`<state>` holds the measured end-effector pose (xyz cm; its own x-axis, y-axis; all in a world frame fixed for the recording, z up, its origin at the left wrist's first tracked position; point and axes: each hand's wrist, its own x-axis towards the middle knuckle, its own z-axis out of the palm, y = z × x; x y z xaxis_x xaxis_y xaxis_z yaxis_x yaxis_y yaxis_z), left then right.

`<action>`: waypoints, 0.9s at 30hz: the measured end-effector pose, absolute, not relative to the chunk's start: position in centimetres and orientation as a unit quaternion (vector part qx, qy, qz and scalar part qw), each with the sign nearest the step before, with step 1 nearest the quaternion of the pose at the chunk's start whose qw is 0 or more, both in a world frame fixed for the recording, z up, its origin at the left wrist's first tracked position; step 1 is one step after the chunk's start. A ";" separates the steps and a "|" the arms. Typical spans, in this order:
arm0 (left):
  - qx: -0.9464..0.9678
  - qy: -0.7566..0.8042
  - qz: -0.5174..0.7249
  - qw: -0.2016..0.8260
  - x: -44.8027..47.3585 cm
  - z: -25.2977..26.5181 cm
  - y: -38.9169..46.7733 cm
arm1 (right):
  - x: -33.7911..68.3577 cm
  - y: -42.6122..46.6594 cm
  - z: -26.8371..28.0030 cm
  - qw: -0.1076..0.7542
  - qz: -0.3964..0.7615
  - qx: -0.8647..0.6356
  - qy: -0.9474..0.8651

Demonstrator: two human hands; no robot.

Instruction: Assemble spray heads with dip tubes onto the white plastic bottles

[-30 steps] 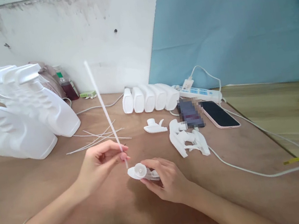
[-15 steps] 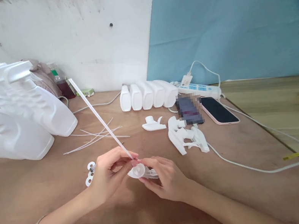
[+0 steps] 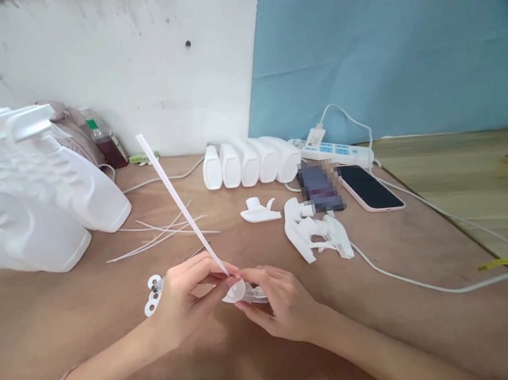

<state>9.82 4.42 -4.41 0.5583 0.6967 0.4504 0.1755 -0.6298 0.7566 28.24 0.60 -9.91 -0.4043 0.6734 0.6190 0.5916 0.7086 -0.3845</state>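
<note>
Between thumb and fingers, my left hand (image 3: 191,296) pinches the lower end of a thin white tube (image 3: 177,200), which rises and leans to the left. The tube's end meets a white trigger sprayer head (image 3: 236,291), gripped by my right hand (image 3: 280,297). My fingers cover much of the sprayer head and the spot where the tube meets it. Just left of my left hand lie several white washers (image 3: 151,300). Beyond it, several loose thin tubes (image 3: 158,233) cross each other on the table.
Large white bottles (image 3: 38,195) stand at the left; smaller ones (image 3: 249,161) line the wall. More sprayer heads (image 3: 314,228) lie at the right, near a pink-edged phone (image 3: 369,188), a power strip (image 3: 340,152) and a white cable (image 3: 427,280). A bottle of dark liquid (image 3: 108,143) stands behind.
The tube's upper end has swung to the right, so it stands steeper. The sprayer head has turned slightly in my right hand. Both hands stay nearly in place.
</note>
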 end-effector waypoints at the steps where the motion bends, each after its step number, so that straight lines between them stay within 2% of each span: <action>1: 0.816 0.268 0.386 0.337 9.8 -4.5 4.4 | 28.3 0.6 -9.9 0.394 0.052 -0.377 -0.837; 9: 0.786 0.323 0.313 0.424 9.9 -4.5 4.5 | 28.3 0.7 -9.9 0.396 0.065 -0.380 -0.833; 12: 0.802 0.323 0.308 0.397 9.9 -4.5 4.6 | 28.3 0.8 -9.9 0.411 0.065 -0.372 -0.830; 18: 0.869 0.275 0.315 0.264 10.3 -4.2 5.3 | 28.2 0.8 -10.1 0.424 0.096 -0.373 -0.820; 27: 0.879 0.249 0.266 0.308 10.1 -4.9 4.4 | 28.3 0.6 -10.3 0.397 0.111 -0.374 -0.831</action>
<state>10.10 4.43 -4.95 0.7350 0.6010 0.3139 0.2730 -0.6861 0.6744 28.28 0.64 -10.30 -0.4044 0.7096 0.5770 0.5338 0.6954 -0.4811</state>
